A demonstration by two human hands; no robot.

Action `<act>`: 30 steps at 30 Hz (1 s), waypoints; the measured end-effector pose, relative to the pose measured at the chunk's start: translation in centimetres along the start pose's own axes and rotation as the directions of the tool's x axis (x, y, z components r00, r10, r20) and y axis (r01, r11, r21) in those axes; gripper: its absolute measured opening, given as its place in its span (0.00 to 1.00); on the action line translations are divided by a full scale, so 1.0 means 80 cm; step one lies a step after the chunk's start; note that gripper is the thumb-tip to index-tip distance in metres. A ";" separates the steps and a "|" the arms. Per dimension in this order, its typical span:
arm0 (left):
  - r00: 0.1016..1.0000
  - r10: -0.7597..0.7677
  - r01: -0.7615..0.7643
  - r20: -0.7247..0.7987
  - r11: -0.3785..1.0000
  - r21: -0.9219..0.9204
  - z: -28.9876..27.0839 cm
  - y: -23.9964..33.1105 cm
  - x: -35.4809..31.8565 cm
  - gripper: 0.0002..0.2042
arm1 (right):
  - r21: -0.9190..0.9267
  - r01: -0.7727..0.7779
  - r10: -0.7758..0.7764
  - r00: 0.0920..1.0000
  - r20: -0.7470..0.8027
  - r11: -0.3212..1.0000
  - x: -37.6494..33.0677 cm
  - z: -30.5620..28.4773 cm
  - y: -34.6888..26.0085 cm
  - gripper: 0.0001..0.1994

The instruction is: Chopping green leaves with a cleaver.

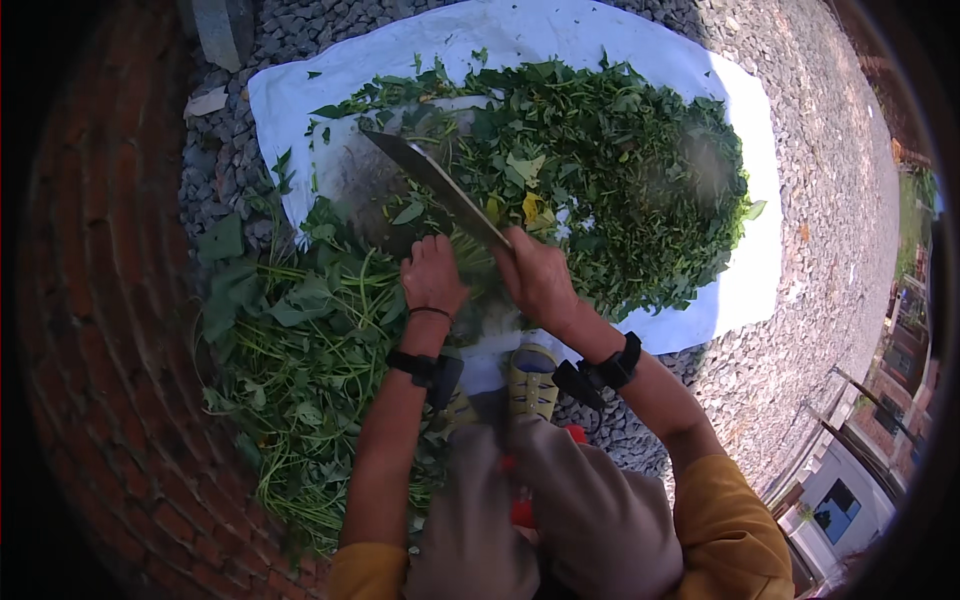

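Observation:
My right hand (541, 280) is wrapped around the handle of a large knife (440, 185), whose long dark blade slants up to the left. Close beside it, my left hand (433, 275) is curled with its fingers bent down over leafy green stems (475, 262); the fingertips are partly hidden. Under the blade, a brownish, blurred surface (365, 185) shows between leaves. To the right, a broad heap of chopped greens (630, 170) lies on a white sheet (755, 290). Long uncut leafy stems (320, 370) are piled at the left, beside my left forearm.
A brick wall (110, 300) runs along the left side. Grey gravel (830, 130) surrounds the sheet, and a concrete block (220, 35) stands at the far left. My yellowish sandal (533, 385) rests by the sheet's near edge, with something red (522, 513) under my legs.

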State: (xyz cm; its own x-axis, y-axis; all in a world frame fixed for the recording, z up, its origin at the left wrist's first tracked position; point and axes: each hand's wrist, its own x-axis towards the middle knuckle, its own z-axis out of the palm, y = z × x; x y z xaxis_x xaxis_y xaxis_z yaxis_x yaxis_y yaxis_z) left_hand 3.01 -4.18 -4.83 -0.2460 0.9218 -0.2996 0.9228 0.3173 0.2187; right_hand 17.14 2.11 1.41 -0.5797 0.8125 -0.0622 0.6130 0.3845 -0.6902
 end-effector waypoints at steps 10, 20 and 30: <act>0.988 -0.146 0.150 0.048 0.986 -0.071 -0.019 0.007 0.012 0.26 | 0.107 -0.220 0.226 0.973 -0.044 0.970 -0.012 -0.023 -0.004 0.06; 0.954 -0.296 0.299 0.041 0.942 -0.152 -0.017 0.014 0.028 0.23 | -0.101 -0.370 0.381 0.914 0.138 0.924 -0.011 0.028 -0.009 0.06; 0.957 -0.288 0.289 0.032 0.941 -0.178 -0.010 0.010 0.028 0.22 | 0.350 -0.096 0.198 0.942 -0.270 0.932 -0.017 -0.001 -0.041 0.06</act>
State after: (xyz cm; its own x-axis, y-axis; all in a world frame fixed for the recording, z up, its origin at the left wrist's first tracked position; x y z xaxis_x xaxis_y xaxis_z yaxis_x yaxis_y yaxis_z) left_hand 2.99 -1.70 -4.61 -0.4915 0.7837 -0.3798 0.7441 0.6045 0.2845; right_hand 15.97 -0.19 3.80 -0.2799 0.9600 -0.0009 0.4389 0.1271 -0.8895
